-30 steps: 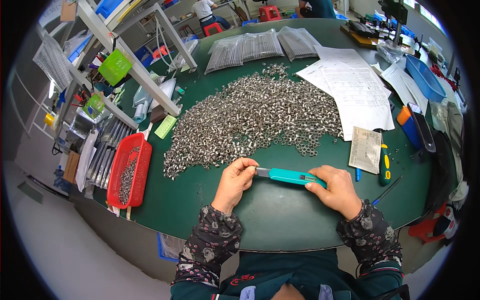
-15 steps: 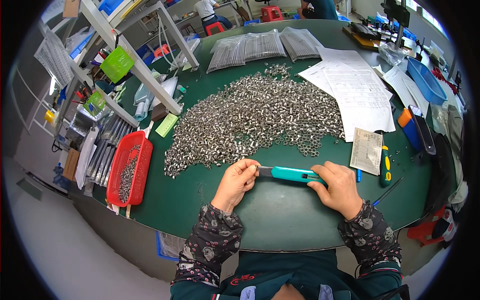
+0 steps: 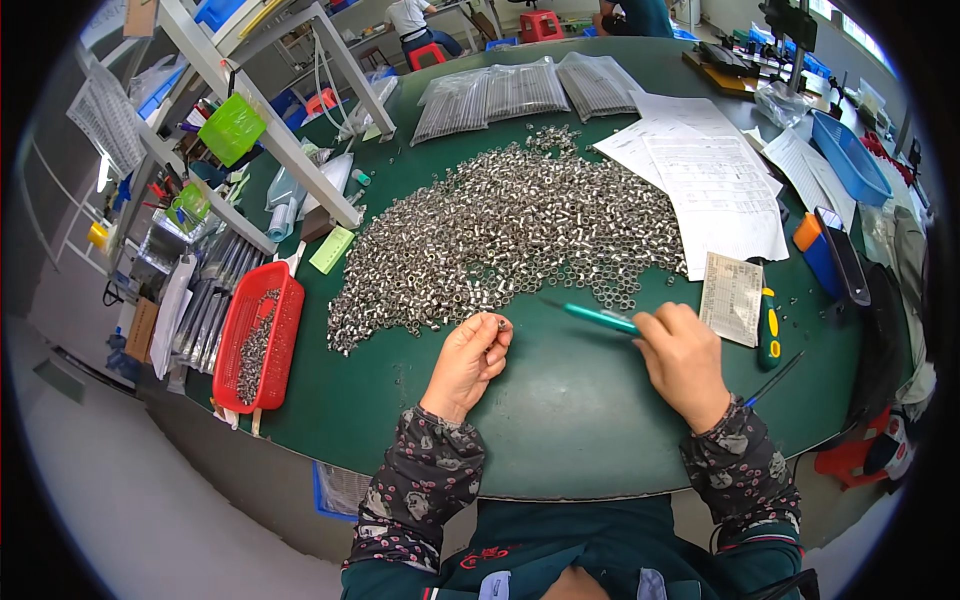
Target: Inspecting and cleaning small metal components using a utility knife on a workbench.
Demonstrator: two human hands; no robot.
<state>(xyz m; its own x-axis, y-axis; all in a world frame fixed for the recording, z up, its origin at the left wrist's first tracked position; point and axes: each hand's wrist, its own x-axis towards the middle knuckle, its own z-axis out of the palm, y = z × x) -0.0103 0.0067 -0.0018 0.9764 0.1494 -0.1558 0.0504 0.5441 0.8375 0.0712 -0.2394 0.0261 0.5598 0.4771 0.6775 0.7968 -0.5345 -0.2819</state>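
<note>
My right hand (image 3: 683, 358) is closed around the rear end of a teal utility knife (image 3: 600, 316). The knife is turned edge-on, its tip pointing left toward the heap and away from my left hand. Fingers pinched together, my left hand (image 3: 467, 362) holds a small metal ring (image 3: 502, 325), mostly covered by the fingertips. Just beyond both hands, a wide heap of small shiny metal rings (image 3: 510, 230) spreads over the green table (image 3: 560, 430).
At the left edge stands a red basket (image 3: 290, 330) with metal pieces inside. Bagged metal tubes (image 3: 525, 92) lie at the back. Paper sheets (image 3: 715, 190), a card (image 3: 731, 300), a yellow-handled tool (image 3: 769, 335) and a phone (image 3: 845, 260) are on the right. A shelf frame (image 3: 290, 150) rises at left.
The knife has come away from my left fingertips, moving up and rightward and turning edge-on. My left hand stays nearly in place, fingers still pinched.
</note>
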